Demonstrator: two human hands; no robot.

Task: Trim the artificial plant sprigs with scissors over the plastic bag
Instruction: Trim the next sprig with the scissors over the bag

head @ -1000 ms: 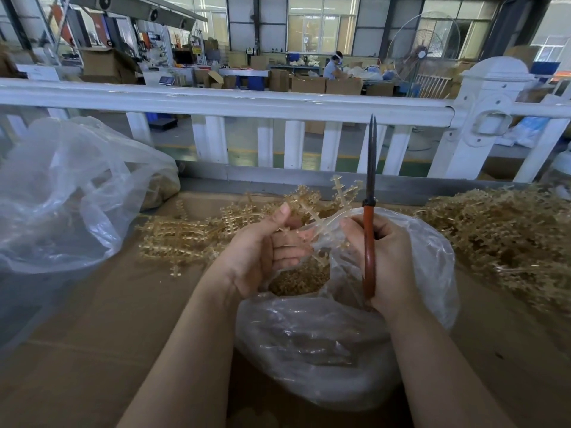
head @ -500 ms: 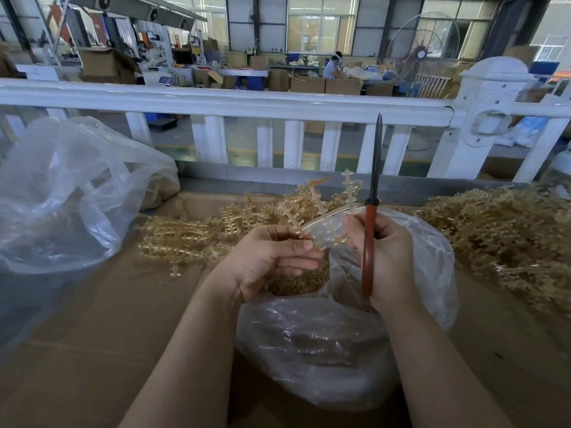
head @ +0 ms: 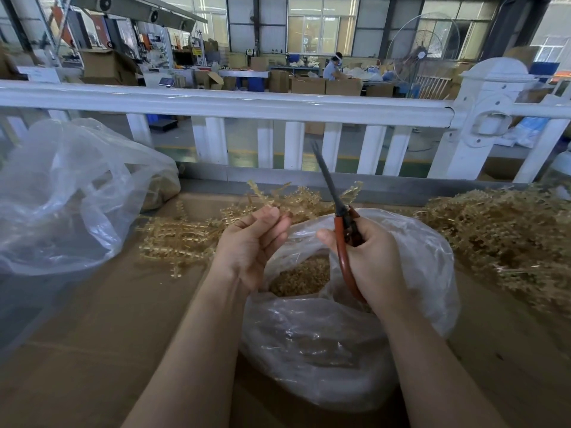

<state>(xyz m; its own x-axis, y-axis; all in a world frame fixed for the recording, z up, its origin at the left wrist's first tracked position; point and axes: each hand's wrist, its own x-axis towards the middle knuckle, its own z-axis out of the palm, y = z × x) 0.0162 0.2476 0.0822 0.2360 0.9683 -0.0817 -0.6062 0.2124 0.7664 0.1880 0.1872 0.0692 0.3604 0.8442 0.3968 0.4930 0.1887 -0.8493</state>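
My left hand (head: 251,242) pinches a pale golden plastic sprig (head: 265,196) between thumb and fingertips, its branches pointing up and left. My right hand (head: 370,257) grips red-handled scissors (head: 341,230); the dark blades are closed and tilt up to the left, just right of the sprig. Below both hands sits a clear plastic bag (head: 340,350) with its mouth open, holding golden trimmings (head: 301,278).
A loose pile of sprigs (head: 179,239) lies left of the bag and a larger heap (head: 506,239) fills the right side. A second clear bag (head: 68,196) stands at the left. A white railing (head: 247,103) borders the brown table (head: 92,335) at the back.
The left hand turned and lifted the sprig to the left, away from the blades. The scissors tilted from upright to leaning left. The right fingers let go of the sprig.
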